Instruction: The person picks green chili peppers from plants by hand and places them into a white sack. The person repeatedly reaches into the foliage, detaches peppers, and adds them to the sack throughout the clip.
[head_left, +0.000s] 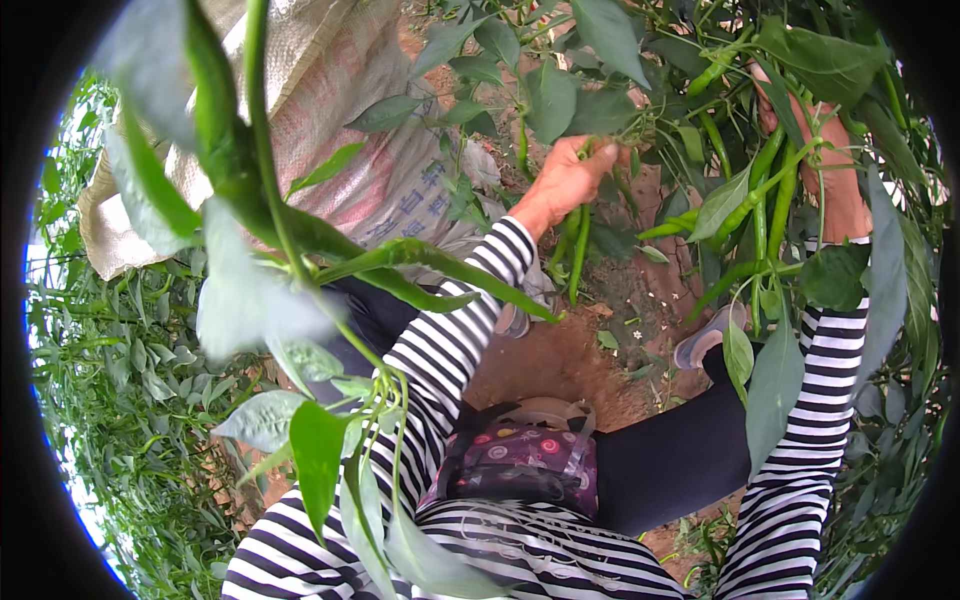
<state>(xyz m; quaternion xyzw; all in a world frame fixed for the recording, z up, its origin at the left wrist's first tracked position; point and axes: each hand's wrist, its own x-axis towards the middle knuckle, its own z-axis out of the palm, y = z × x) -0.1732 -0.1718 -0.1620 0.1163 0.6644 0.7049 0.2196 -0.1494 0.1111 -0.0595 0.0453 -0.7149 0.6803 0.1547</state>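
My left hand (571, 180) is closed around the stem ends of several long green chili peppers (579, 251), which hang below the fist over the soil. My right hand (810, 135) reaches in among the leaves of a pepper plant (821, 60) at the upper right; leaves and stems cover most of its fingers, so its grip does not show. Just left of that wrist, more green peppers (781, 199) hang in a cluster. Close to the camera at left, a stem bears large green peppers (232, 165) and blurred leaves.
A large woven plastic sack (322, 112) with printing stands at the upper left. Dense pepper plants (142, 375) line the left side, with more at right. Between my legs lie reddish soil (547, 360) and a purple patterned bag (525, 465). One shoe (709, 337) rests near the plants.
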